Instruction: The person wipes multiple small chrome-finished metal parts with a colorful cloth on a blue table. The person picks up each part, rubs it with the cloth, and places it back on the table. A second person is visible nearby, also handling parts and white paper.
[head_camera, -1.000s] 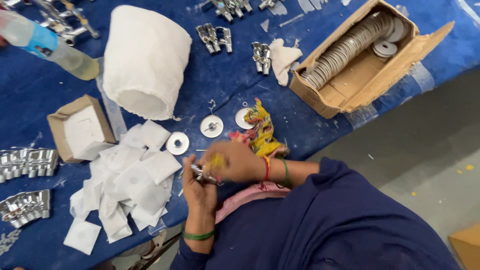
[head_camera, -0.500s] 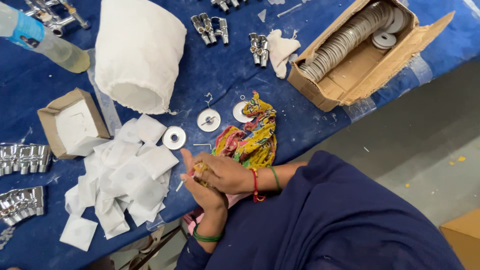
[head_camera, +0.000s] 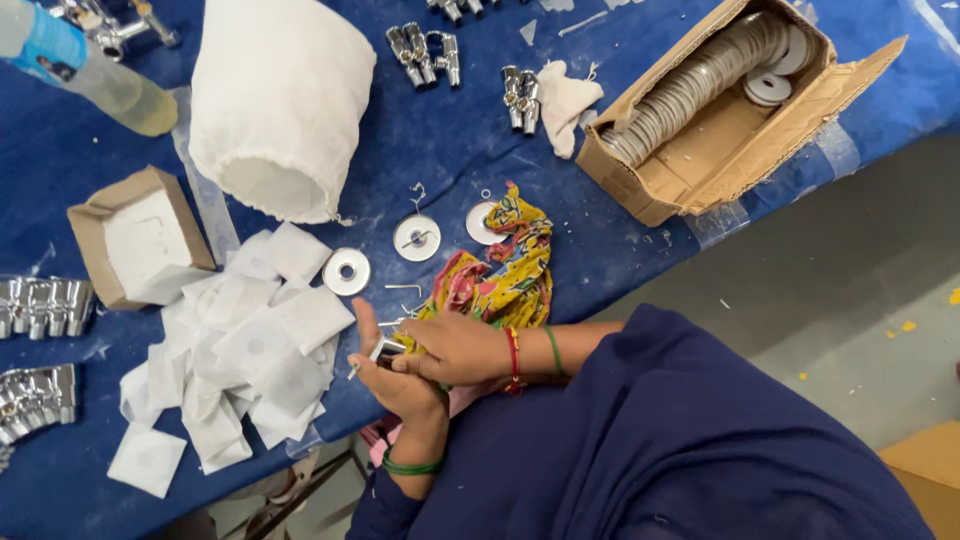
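Both hands meet at the near edge of the blue bench (head_camera: 620, 250). The left hand (head_camera: 395, 375) has its grip clamped on a small chrome fitting (head_camera: 385, 349); the right hand (head_camera: 455, 348) lies over it, fingers pinched on the same piece. White paper squares (head_camera: 250, 350) lie just left, a patterned cloth (head_camera: 505, 265) just beyond

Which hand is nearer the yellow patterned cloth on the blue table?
The right. The right hand lies at the lower edge of the yellow patterned cloth, gripping a small metal part; the left hand holds that part, lower left, clear of it.
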